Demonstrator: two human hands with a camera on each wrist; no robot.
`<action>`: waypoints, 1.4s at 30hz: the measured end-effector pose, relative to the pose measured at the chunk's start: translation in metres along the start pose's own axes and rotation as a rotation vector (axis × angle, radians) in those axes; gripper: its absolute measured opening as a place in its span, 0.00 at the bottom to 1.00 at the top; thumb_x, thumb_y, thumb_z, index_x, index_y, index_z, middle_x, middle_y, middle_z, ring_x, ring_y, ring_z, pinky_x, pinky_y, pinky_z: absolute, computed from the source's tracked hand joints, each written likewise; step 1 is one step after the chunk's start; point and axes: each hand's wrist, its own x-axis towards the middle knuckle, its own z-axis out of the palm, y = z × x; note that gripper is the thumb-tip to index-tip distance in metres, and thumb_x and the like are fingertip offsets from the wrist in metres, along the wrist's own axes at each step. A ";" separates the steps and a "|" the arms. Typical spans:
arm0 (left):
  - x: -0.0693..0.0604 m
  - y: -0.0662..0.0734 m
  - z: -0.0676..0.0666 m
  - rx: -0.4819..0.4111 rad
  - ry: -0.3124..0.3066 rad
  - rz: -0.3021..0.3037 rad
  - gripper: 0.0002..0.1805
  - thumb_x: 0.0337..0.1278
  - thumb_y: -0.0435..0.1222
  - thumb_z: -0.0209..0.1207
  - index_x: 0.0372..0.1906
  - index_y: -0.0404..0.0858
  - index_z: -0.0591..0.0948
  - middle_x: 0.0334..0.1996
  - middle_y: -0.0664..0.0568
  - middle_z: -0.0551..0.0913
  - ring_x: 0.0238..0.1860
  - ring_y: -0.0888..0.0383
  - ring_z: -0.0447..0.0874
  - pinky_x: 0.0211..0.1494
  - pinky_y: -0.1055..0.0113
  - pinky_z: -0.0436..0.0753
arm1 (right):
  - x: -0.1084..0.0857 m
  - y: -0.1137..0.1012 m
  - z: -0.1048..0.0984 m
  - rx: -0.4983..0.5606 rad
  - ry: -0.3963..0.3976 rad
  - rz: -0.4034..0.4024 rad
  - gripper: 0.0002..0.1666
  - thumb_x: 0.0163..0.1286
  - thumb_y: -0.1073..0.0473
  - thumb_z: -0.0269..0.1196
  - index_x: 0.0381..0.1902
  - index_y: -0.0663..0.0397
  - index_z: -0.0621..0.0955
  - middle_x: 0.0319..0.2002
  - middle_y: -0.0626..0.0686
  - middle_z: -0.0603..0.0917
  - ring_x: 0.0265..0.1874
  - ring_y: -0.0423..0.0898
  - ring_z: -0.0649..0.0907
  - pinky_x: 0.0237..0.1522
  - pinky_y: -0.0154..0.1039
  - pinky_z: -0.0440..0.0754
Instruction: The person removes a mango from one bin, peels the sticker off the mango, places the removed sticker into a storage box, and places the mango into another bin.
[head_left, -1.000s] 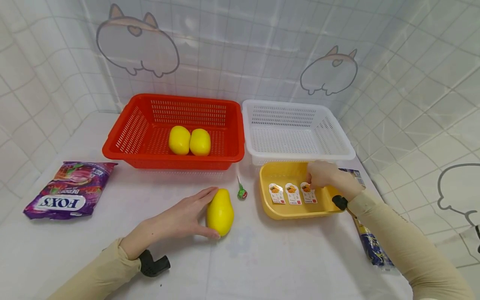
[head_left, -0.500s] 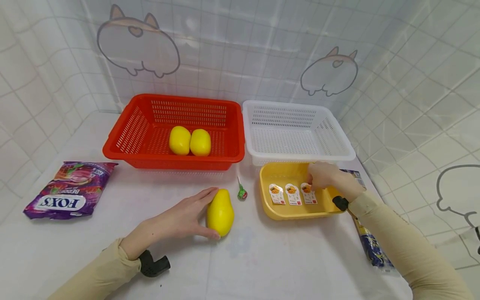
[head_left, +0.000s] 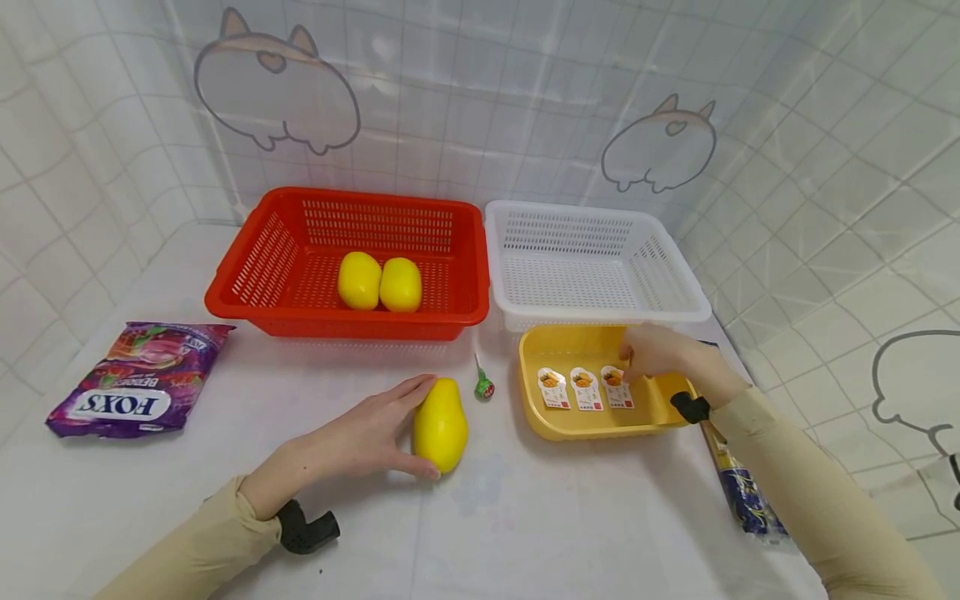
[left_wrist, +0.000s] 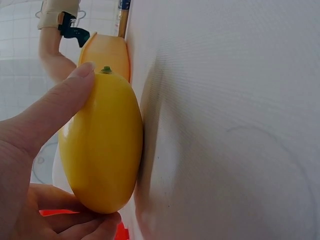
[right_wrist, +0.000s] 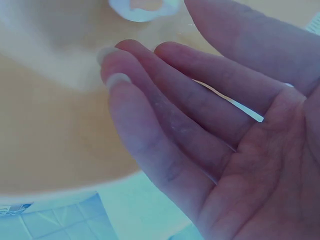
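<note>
A yellow mango [head_left: 441,427] lies on the white tabletop. My left hand [head_left: 367,433] grips it, thumb at the near end and fingers round the far end; a small green stem shows in the left wrist view. My right hand [head_left: 660,354] is inside the yellow basket [head_left: 551,427], beside the rightmost of three paper labels [head_left: 617,388] with fruit pictures, standing in a row on its floor. In the right wrist view the fingers [right_wrist: 165,115] are loosely bent and hold nothing. A label's white edge [right_wrist: 145,12] shows past the fingertips.
A red basket [head_left: 345,321] with two yellow fruits [head_left: 380,282] stands at the back left, a white basket [head_left: 607,315] at the back right. A lollipop [head_left: 483,386] lies between mango and yellow basket. A purple FOX'S bag [head_left: 138,379] lies left, a blue-and-gold packet [head_left: 746,492] right.
My right hand has shifted slightly right, away from the rightmost label. The left hand and the mango have stayed in place.
</note>
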 end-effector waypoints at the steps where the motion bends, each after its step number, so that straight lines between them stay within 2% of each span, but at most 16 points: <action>1: 0.000 0.000 0.000 -0.001 0.001 -0.001 0.68 0.37 0.65 0.73 0.78 0.33 0.55 0.78 0.43 0.57 0.76 0.45 0.60 0.74 0.46 0.67 | -0.001 0.000 -0.001 0.011 0.006 -0.015 0.22 0.61 0.59 0.72 0.50 0.68 0.83 0.39 0.58 0.86 0.33 0.49 0.81 0.45 0.45 0.87; 4: 0.000 0.000 0.000 -0.005 0.002 -0.004 0.68 0.37 0.65 0.73 0.78 0.34 0.55 0.78 0.44 0.57 0.76 0.45 0.60 0.74 0.46 0.66 | -0.005 -0.002 -0.002 0.035 0.036 -0.036 0.23 0.61 0.58 0.73 0.50 0.69 0.83 0.39 0.57 0.86 0.34 0.49 0.81 0.47 0.47 0.86; 8: 0.000 0.000 0.000 -0.011 -0.002 -0.004 0.68 0.37 0.65 0.73 0.78 0.34 0.55 0.78 0.44 0.56 0.76 0.45 0.59 0.74 0.46 0.66 | -0.015 -0.008 -0.007 0.055 0.058 -0.066 0.24 0.62 0.58 0.72 0.51 0.70 0.82 0.37 0.56 0.86 0.34 0.49 0.80 0.45 0.46 0.86; 13: 0.000 0.000 0.000 -0.014 -0.002 -0.009 0.68 0.37 0.65 0.73 0.78 0.34 0.54 0.78 0.44 0.56 0.76 0.46 0.59 0.74 0.46 0.66 | -0.029 -0.017 -0.010 0.078 0.098 -0.086 0.25 0.64 0.57 0.70 0.54 0.70 0.82 0.42 0.58 0.86 0.39 0.51 0.81 0.47 0.48 0.85; 16: 0.000 0.000 0.000 -0.013 -0.002 -0.011 0.68 0.37 0.65 0.73 0.79 0.34 0.54 0.78 0.44 0.56 0.76 0.45 0.59 0.74 0.46 0.66 | -0.038 -0.026 -0.012 0.101 0.151 -0.116 0.26 0.65 0.57 0.70 0.55 0.69 0.81 0.45 0.60 0.86 0.41 0.52 0.83 0.47 0.48 0.86; 21: -0.001 0.001 0.000 -0.012 0.000 -0.004 0.68 0.37 0.65 0.73 0.78 0.34 0.55 0.78 0.44 0.56 0.76 0.45 0.59 0.74 0.45 0.66 | -0.049 -0.050 -0.011 0.130 0.249 -0.157 0.23 0.65 0.57 0.71 0.54 0.65 0.83 0.40 0.56 0.87 0.35 0.47 0.84 0.40 0.41 0.87; 29: -0.001 0.002 0.000 0.010 0.015 0.011 0.67 0.37 0.65 0.74 0.78 0.35 0.56 0.78 0.45 0.57 0.76 0.45 0.60 0.74 0.46 0.66 | -0.054 -0.084 0.005 0.159 0.461 -0.306 0.17 0.61 0.59 0.73 0.46 0.62 0.86 0.38 0.54 0.88 0.34 0.45 0.85 0.39 0.42 0.85; 36: -0.001 0.001 0.001 0.021 0.018 0.018 0.67 0.36 0.65 0.73 0.78 0.34 0.56 0.78 0.44 0.57 0.75 0.45 0.61 0.74 0.45 0.66 | -0.052 -0.109 0.020 0.256 0.435 -0.331 0.20 0.63 0.56 0.72 0.50 0.60 0.84 0.38 0.50 0.87 0.34 0.42 0.85 0.40 0.39 0.86; 42: -0.001 0.000 0.001 0.019 0.025 0.017 0.67 0.36 0.66 0.73 0.78 0.34 0.57 0.77 0.44 0.59 0.74 0.44 0.63 0.72 0.43 0.68 | -0.045 -0.130 0.033 0.361 0.393 -0.372 0.24 0.64 0.54 0.71 0.56 0.58 0.82 0.41 0.51 0.86 0.37 0.42 0.84 0.44 0.42 0.87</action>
